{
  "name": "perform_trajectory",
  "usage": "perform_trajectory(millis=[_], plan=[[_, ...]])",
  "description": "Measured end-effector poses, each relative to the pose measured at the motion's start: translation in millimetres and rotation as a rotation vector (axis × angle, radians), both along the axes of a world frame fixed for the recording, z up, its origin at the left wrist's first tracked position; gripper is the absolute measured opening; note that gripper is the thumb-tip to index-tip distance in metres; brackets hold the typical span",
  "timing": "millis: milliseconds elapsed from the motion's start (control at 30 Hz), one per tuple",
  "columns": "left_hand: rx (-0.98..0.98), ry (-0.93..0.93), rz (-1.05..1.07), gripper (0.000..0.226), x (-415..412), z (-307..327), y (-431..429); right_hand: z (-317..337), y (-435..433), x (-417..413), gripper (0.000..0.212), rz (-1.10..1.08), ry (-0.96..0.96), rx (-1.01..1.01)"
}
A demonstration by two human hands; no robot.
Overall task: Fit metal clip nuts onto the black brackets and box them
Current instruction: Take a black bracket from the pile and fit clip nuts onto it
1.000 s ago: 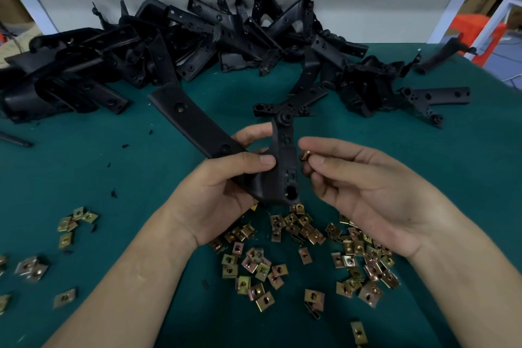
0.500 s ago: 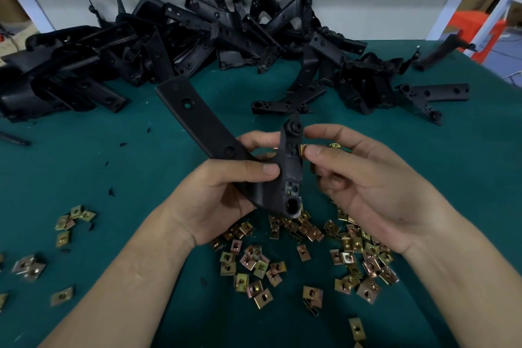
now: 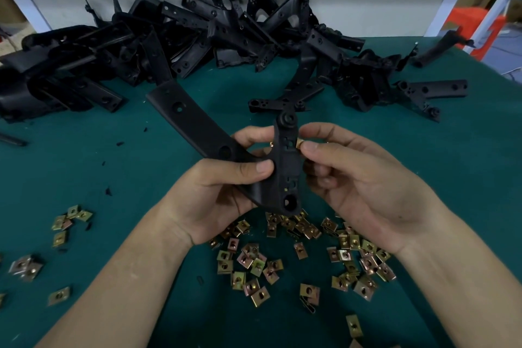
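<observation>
Right now, a black bracket (image 3: 286,161) is held up over the middle of the green table (image 3: 84,155) by the left hand (image 3: 220,192), whose thumb and fingers are wrapped round its bend. One small clip nut (image 3: 298,143) is pinched between the thumb and first finger of the right hand (image 3: 364,186) and is set against the right edge of the bracket's upright part, near the top. It cannot be told whether the nut is pushed on yet. A few things could go wrong from here. The nut could be pushed in crooked, because it is small and only a bit of it is held, and then it would jam or miss its hole. It could also be dropped among the loose clip nuts (image 3: 251,258) spread below the hands toward the near edge. The bracket could be twisted by the push, since it is gripped at one spot only and its long arm sticks out to the far left. A heap of brackets (image 3: 197,37) is piled along the far edge, and a small bunch of nuts (image 3: 70,217) is scattered by the left edge. No box is seen anywhere, so nothing can be said about what is packed.
</observation>
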State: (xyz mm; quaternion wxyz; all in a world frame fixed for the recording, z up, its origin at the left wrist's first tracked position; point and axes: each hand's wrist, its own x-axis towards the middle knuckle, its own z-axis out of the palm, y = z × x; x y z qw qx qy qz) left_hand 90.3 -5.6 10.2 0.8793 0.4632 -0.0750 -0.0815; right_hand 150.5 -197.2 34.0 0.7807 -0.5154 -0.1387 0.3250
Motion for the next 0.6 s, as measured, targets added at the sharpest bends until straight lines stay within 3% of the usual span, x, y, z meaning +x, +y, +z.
perform_trajectory(millis=[167, 300, 467, 600], plan=[[-0.029, 0.028, 0.005, 0.06, 1.6, 0.3, -0.8, 2.5, -1.2, 1.1, 0.023, 0.022, -0.05, -0.059], [0.034, 0.042, -0.025, 0.053, 0.3, -0.4, -1.8, 3.4, -2.3, 0.9, 0.027, 0.023, -0.071, -0.118], [0.144, 0.091, -0.001, 0.057, 0.7, -2.0, -2.4, 1.3, 1.2, -1.5, 0.049, 0.007, -0.039, -0.128], [0.127, 0.053, 0.076, 0.05, 2.9, -2.3, -2.8, 0.5, 0.0, 1.1, 0.034, -0.062, 0.006, -0.094]])
